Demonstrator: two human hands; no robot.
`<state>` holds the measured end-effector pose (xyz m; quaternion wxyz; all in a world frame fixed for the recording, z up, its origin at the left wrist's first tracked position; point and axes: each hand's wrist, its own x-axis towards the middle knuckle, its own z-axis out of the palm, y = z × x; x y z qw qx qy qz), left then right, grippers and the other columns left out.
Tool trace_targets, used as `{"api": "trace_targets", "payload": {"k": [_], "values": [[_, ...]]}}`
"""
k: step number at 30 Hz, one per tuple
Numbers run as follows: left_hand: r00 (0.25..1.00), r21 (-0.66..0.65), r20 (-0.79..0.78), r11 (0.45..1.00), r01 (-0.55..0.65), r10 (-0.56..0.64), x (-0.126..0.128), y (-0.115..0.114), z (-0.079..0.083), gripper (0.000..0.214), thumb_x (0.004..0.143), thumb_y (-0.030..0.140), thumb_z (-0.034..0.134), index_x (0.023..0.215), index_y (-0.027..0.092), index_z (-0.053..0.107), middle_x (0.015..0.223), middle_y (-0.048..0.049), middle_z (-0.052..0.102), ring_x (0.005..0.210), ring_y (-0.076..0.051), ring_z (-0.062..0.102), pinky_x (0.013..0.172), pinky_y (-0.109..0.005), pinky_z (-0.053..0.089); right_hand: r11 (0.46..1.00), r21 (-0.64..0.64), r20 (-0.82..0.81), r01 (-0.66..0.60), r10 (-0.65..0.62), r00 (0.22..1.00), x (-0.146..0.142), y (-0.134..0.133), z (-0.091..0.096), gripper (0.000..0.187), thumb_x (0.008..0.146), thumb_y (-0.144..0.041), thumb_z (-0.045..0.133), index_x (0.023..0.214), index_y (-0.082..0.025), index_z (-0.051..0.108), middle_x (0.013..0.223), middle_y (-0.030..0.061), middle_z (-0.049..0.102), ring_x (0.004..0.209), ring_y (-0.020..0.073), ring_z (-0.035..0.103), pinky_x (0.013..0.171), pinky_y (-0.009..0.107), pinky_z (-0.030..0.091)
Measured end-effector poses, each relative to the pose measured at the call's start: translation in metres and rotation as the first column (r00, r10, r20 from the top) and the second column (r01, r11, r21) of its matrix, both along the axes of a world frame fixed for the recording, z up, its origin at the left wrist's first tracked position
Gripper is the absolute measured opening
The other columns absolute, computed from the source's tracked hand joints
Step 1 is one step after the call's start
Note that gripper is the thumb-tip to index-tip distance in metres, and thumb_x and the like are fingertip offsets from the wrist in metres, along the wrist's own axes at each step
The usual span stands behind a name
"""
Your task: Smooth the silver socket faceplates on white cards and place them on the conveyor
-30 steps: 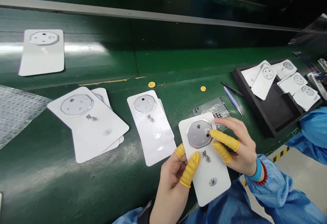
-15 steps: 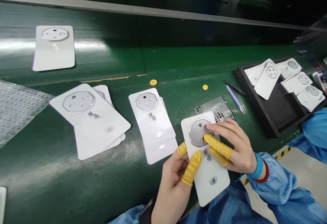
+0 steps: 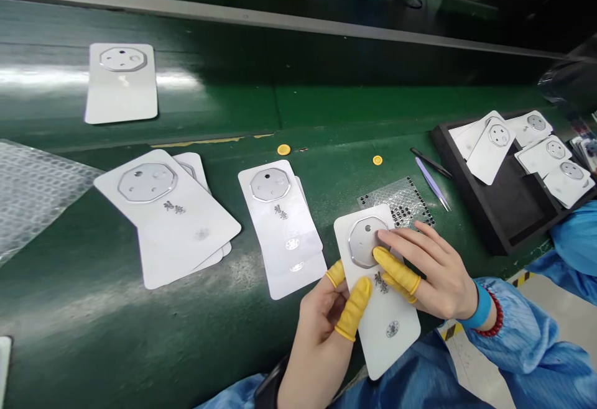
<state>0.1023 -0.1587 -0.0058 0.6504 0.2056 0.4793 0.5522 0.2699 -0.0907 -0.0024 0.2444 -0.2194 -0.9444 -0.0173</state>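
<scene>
My left hand (image 3: 326,316), with yellow finger cots on thumb and forefinger, grips the left edge of a white phone back cover (image 3: 387,325) near the table's front edge. My right hand (image 3: 426,269), also wearing yellow cots, lies over the cover. Its fingertips press on the silver octagonal camera plate (image 3: 364,238). Just behind the cover lies a clear sheet of small black dots (image 3: 396,201).
Two piles of similar white covers (image 3: 284,235) (image 3: 172,222) lie to the left on the green belt (image 3: 140,334), and one cover (image 3: 122,82) lies farther back. Tweezers (image 3: 431,176) and a black tray (image 3: 508,210) of covers sit right. Bubble wrap (image 3: 32,191) lies far left.
My right fingers have slid from the plate's right edge down onto its lower part. The single cover on the far belt has drifted right in view.
</scene>
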Motion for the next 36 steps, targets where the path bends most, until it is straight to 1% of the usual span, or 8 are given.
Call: {"api": "trace_targets", "payload": {"k": [4, 9, 13, 16, 19, 25, 31, 36], "values": [[1.000, -0.022, 0.015, 1.000, 0.011, -0.011, 0.001, -0.001, 0.001, 0.027, 0.069, 0.025, 0.082, 0.095, 0.023, 0.076, 0.094, -0.0053, 0.079, 0.087, -0.023, 0.073, 0.067, -0.021, 0.059, 1.000, -0.012, 0.025, 0.005, -0.005, 1.000, 0.001, -0.003, -0.001, 0.026, 0.093, -0.012, 0.047, 0.111, -0.008, 0.064, 0.121, 0.0188, 0.065, 0.116, 0.0275, 0.061, 0.094, 0.048, 0.053], [1.000, 0.009, 0.016, 1.000, 0.026, -0.026, 0.000, -0.002, -0.001, 0.019, 0.079, 0.025, 0.074, 0.097, 0.026, 0.076, 0.095, -0.0040, 0.079, 0.087, -0.020, 0.074, 0.068, -0.019, 0.058, 0.996, -0.091, -0.063, -0.023, 0.017, 0.998, 0.002, -0.002, -0.004, 0.018, 0.090, -0.015, 0.056, 0.105, -0.009, 0.064, 0.117, 0.0181, 0.067, 0.111, 0.0254, 0.063, 0.092, 0.045, 0.056], [0.999, 0.007, 0.044, 1.000, 0.019, -0.020, -0.001, -0.001, -0.001, 0.020, 0.078, 0.026, 0.075, 0.098, 0.026, 0.077, 0.095, -0.0043, 0.079, 0.084, -0.020, 0.074, 0.067, -0.019, 0.058, 0.989, -0.142, -0.109, -0.042, 0.027, 0.994, 0.001, 0.000, -0.004, 0.017, 0.091, -0.013, 0.052, 0.103, -0.008, 0.064, 0.116, 0.0199, 0.067, 0.111, 0.0260, 0.062, 0.091, 0.046, 0.056], [0.998, 0.003, 0.065, 1.000, 0.008, -0.008, -0.001, -0.001, 0.000, 0.024, 0.071, 0.024, 0.080, 0.095, 0.029, 0.078, 0.095, -0.0016, 0.079, 0.083, -0.019, 0.074, 0.068, -0.017, 0.058, 0.994, -0.099, -0.097, -0.042, 0.032, 0.995, 0.001, 0.000, -0.001, 0.019, 0.093, -0.015, 0.050, 0.103, -0.008, 0.065, 0.113, 0.0193, 0.068, 0.109, 0.0259, 0.063, 0.090, 0.046, 0.056], [0.998, -0.011, 0.065, 1.000, 0.002, -0.001, 0.000, 0.000, 0.003, 0.025, 0.068, 0.023, 0.083, 0.092, 0.028, 0.078, 0.096, -0.0011, 0.079, 0.082, -0.019, 0.074, 0.069, -0.018, 0.058, 0.999, -0.046, -0.051, -0.023, 0.020, 0.998, 0.001, 0.000, 0.001, 0.022, 0.094, -0.018, 0.047, 0.105, -0.013, 0.066, 0.112, 0.0140, 0.070, 0.107, 0.0237, 0.064, 0.091, 0.045, 0.055], [1.000, -0.024, -0.017, 0.999, -0.024, 0.024, 0.000, -0.008, -0.002, 0.023, 0.072, 0.028, 0.079, 0.094, 0.023, 0.076, 0.092, -0.0047, 0.079, 0.080, -0.020, 0.075, 0.073, -0.022, 0.059, 1.000, -0.013, 0.006, -0.011, 0.011, 1.000, 0.002, -0.002, 0.002, 0.021, 0.092, -0.015, 0.052, 0.108, -0.012, 0.066, 0.117, 0.0164, 0.067, 0.109, 0.0263, 0.062, 0.094, 0.049, 0.052], [0.996, -0.018, -0.072, 0.998, 0.060, -0.061, -0.006, -0.023, -0.018, 0.028, 0.083, 0.024, 0.069, 0.111, 0.023, 0.070, 0.109, -0.0064, 0.075, 0.097, -0.023, 0.072, 0.090, -0.029, 0.054, 0.989, -0.147, -0.045, -0.018, 0.012, 0.999, 0.000, -0.002, 0.004, 0.023, 0.094, -0.017, 0.045, 0.107, -0.012, 0.063, 0.122, 0.0186, 0.062, 0.117, 0.0279, 0.055, 0.092, 0.051, 0.051], [0.996, 0.004, -0.069, 0.999, 0.049, -0.048, -0.005, -0.022, -0.019, 0.025, 0.083, 0.024, 0.069, 0.108, 0.023, 0.069, 0.106, -0.0066, 0.076, 0.095, -0.024, 0.072, 0.082, -0.028, 0.058, 0.978, -0.202, -0.072, -0.044, 0.030, 0.997, -0.002, -0.005, -0.003, 0.024, 0.093, -0.015, 0.047, 0.112, -0.009, 0.059, 0.127, 0.0223, 0.058, 0.122, 0.0331, 0.050, 0.092, 0.054, 0.050]]}}
